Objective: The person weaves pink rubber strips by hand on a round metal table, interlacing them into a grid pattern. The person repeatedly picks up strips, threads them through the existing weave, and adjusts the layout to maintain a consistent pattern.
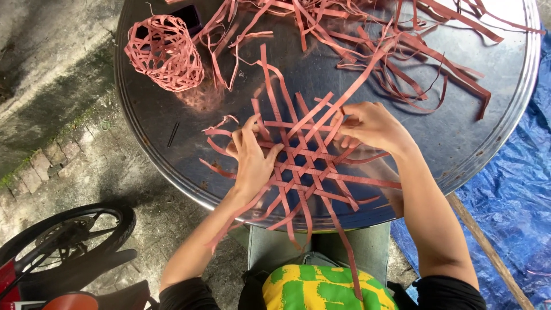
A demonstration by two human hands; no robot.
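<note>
Near: our left hand (252, 158) presses flat, open, on the woven mat (307, 166) | right hand (370, 126) pinches a strip (367, 72) | far left: openwork basket (165, 53), contents unclear, on tray (493, 138)

1. Round table (470, 143): sheet metal, glossy, scuffed; rolled rim at its near edge.
2. Woven mat (310, 166): flat reddish strips, matt, smooth, probably plastic or dyed cane.
3. Openwork ball (165, 53), far-left edge: same strip.
4. Tarpaulin (511, 195): blue woven plastic, creased, slight sheen.
5. Ground (69, 143): rough concrete, worn brick.
</note>
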